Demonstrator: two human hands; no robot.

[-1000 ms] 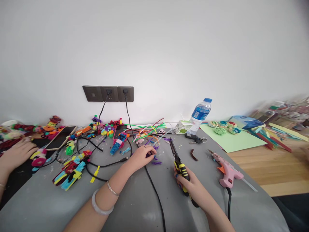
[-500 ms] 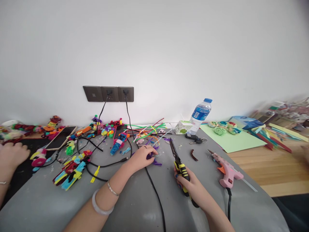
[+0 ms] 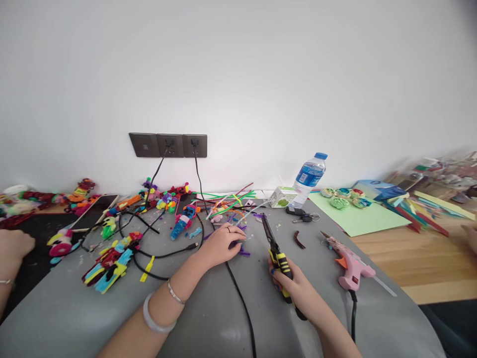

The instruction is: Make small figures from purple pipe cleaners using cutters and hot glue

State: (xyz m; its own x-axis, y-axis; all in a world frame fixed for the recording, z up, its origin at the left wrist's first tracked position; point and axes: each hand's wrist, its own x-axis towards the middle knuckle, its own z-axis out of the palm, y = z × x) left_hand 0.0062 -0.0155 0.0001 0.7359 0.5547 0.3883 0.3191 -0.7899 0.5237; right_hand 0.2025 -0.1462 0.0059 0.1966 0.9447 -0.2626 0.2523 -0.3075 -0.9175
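Pale wall (image 3: 238,89) rises behind a grey table (image 3: 208,318), with a row of dark socket plates (image 3: 167,145) on it and two black leads plugged in. At the middle of the tabletop, the left hand (image 3: 223,243) rests palm down with its fingers curled over some purple pieces (image 3: 244,253); whether it pinches any of them I cannot tell, as the fingers hide what is beneath. The right hand (image 3: 290,283) is closed round the black and yellow handles of the pliers (image 3: 276,248), whose metal nose points away toward the wall, just to the right of the purple pieces; whether the tips meet is too small to tell.

Beyond the left hand lies a loose spread of coloured fuzzy stems (image 3: 233,200). Fuzzy figures (image 3: 112,261) and looping black cables lie to the left, near a phone (image 3: 95,211), and another person's hand (image 3: 15,248) is at the left edge. Farther right are a carton (image 3: 282,198), a tilted water bottle (image 3: 310,174) with a blue cap, a set of keys (image 3: 305,216), a curved brown piece (image 3: 298,239) and a pink glue gun (image 3: 351,266). Crinkled rosettes (image 3: 340,202) sit on green paper (image 3: 361,219) behind the glue gun
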